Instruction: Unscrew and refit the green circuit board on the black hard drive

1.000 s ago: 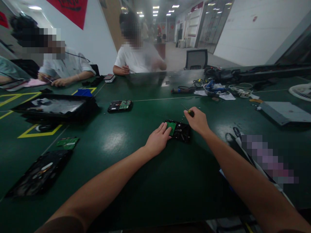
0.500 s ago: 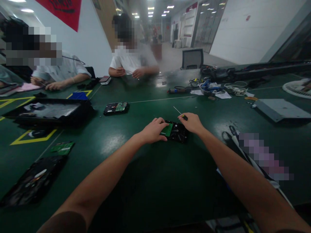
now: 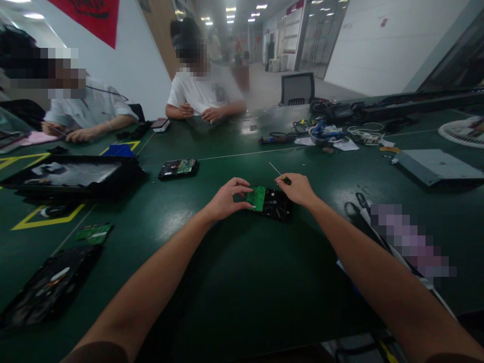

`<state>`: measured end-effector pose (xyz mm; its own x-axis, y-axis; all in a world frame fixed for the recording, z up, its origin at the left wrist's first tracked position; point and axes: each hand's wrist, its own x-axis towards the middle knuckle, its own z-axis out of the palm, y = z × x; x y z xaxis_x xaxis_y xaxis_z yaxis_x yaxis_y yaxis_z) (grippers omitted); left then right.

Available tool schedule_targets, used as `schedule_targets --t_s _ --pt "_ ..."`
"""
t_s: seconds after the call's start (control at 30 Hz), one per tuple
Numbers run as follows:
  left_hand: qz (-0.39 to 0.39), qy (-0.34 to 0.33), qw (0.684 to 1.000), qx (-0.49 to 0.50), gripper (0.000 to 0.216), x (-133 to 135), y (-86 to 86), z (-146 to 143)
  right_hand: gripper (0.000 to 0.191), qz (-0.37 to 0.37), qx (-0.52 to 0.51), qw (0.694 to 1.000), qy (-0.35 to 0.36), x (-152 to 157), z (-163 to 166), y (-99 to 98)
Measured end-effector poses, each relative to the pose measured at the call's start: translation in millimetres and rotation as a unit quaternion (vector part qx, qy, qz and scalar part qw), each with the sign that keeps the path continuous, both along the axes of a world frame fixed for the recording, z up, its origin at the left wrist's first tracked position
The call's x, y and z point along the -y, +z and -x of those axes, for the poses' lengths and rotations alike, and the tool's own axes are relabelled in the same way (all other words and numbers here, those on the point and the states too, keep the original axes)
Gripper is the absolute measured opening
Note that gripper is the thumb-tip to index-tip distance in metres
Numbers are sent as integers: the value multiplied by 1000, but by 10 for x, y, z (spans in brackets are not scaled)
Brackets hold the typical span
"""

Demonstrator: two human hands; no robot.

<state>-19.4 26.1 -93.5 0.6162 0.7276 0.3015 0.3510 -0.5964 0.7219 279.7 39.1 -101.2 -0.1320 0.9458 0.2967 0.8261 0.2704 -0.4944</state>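
Observation:
A black hard drive (image 3: 279, 205) with a green circuit board (image 3: 257, 198) on its left part lies flat on the dark green table. My left hand (image 3: 228, 198) curls around the left end of the drive. Its thumb and fingertips rest at the board's edge, with a gap between them. In my right hand (image 3: 299, 189) is a screwdriver (image 3: 286, 179), its dark and yellow handle pinched between thumb and fingers. The thin shaft points up and away to the left, clear of the drive. My right hand is by the drive's upper right corner.
Another hard drive (image 3: 178, 169) lies farther left. A black tray (image 3: 75, 174) and an opened drive casing (image 3: 51, 285) with a loose green board (image 3: 94, 233) are at left. A grey metal box (image 3: 440, 166) and cables (image 3: 327, 132) are at right. Two people sit across the table.
My left hand has slid left and its fingers have spread a little, so more of the green board shows. My right hand keeps the screwdriver raised in nearly the same place.

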Motion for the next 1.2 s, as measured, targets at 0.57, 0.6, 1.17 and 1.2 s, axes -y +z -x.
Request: schedule_targets --t_s 0.57,0.6,1.17,1.2 --pt "212 166 953 140 65 66 -154 -133 24 -6 -25 1000 15 1 23 -15" --pt "246 169 937 182 64 54 -164 -83 24 -5 -24 1000 13 -3 18 -18" --pt "405 108 862 283 21 -5 -110 218 17 -15 82 988 132 154 385 141" --pt "413 118 854 294 20 -14 -117 225 17 -17 91 988 124 143 401 142"
